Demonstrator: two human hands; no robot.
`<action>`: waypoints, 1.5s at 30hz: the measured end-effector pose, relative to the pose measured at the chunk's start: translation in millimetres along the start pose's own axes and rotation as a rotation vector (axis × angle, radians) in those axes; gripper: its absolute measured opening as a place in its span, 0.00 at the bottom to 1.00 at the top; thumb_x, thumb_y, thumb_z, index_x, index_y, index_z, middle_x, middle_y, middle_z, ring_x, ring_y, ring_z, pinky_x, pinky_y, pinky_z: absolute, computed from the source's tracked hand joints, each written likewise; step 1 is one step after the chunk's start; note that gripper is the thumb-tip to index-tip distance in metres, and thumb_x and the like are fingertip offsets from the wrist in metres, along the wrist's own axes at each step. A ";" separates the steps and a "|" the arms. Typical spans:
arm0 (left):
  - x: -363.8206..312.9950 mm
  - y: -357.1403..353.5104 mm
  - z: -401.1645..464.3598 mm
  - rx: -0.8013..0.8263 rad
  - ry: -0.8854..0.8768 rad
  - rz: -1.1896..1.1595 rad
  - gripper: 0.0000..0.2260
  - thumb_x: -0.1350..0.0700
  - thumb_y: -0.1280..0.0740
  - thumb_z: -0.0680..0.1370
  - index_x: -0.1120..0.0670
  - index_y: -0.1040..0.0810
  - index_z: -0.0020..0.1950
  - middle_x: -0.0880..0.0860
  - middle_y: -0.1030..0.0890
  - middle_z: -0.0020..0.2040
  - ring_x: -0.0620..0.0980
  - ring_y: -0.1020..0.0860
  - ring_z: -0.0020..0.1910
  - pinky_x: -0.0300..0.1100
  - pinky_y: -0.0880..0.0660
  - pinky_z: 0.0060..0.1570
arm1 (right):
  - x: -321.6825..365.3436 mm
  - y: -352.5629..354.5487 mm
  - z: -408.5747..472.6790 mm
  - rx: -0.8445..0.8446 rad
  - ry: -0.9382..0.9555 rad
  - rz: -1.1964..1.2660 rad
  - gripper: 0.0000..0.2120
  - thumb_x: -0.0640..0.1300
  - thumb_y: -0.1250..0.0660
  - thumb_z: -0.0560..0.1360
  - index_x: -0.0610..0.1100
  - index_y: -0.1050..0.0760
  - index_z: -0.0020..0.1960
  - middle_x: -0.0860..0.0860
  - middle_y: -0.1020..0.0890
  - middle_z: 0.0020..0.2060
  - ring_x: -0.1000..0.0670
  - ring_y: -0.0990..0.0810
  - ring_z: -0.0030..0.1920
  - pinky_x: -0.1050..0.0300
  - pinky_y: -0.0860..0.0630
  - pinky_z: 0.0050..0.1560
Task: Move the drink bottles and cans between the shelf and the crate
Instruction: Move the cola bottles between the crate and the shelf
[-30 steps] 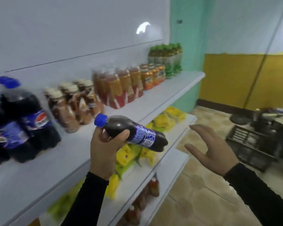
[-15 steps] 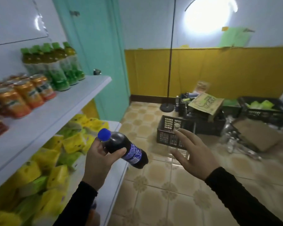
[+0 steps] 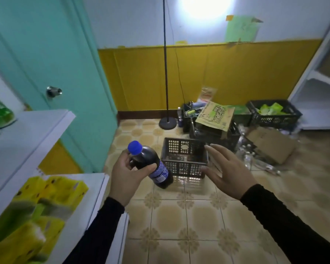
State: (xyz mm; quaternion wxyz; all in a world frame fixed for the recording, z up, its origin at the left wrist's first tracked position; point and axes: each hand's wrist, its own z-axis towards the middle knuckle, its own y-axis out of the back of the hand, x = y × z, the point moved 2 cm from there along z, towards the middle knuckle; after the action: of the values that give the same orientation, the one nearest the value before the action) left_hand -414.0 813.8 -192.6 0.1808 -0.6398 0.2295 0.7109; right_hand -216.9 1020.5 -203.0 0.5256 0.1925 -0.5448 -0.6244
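Left hand [image 3: 125,175] grips a dark cola bottle with blue cap [image 3: 151,164] by its shoulder, tilted, in the air before the black slatted plastic crate [image 3: 185,158] on the tiled floor. Right hand [image 3: 229,172] empty, fingers spread. Crate contents dim, apparently none.

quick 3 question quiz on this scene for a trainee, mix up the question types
1. True or false: the left hand holds the dark cola bottle with the blue cap in its grip.
2. Multiple choice: the right hand is A) holding a can, B) open and empty, C) resting on the white shelf.
3. Fill in: the nearest dark slatted plastic crate stands on the tiled ____, just beyond both hands.

Key: 1 true; 2 B; 3 floor.
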 end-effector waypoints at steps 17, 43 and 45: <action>62.6 -138.0 296.2 0.078 0.089 0.114 0.21 0.65 0.21 0.69 0.52 0.22 0.57 0.51 0.14 0.49 0.51 0.16 0.49 0.50 0.19 0.52 | -182.8 -83.4 233.2 0.178 -0.183 0.049 0.30 0.54 0.32 0.77 0.43 0.33 0.75 0.43 0.28 0.71 0.42 0.29 0.70 0.58 0.37 0.66; 394.5 -362.8 622.1 0.070 0.554 0.308 0.22 0.58 0.21 0.71 0.54 0.24 0.63 0.47 0.17 0.50 0.41 0.20 0.47 0.32 0.23 0.47 | -485.4 -390.5 425.5 0.674 -0.458 0.114 0.35 0.64 0.49 0.79 0.42 0.36 0.77 0.41 0.30 0.72 0.41 0.33 0.72 0.48 0.32 0.71; 449.6 -378.6 621.3 0.017 0.604 0.333 0.22 0.56 0.21 0.71 0.54 0.23 0.62 0.47 0.17 0.50 0.44 0.19 0.48 0.37 0.22 0.51 | -516.8 -436.0 417.4 0.730 -0.451 0.104 0.35 0.63 0.49 0.79 0.42 0.37 0.77 0.41 0.31 0.72 0.41 0.34 0.73 0.47 0.33 0.72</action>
State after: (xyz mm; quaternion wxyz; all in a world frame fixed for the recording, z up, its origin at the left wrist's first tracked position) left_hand -771.3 1457.8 -627.6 -0.0086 -0.7735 0.3797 0.5073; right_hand -558.1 1603.9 -621.0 0.3214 0.1968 -0.8403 -0.3897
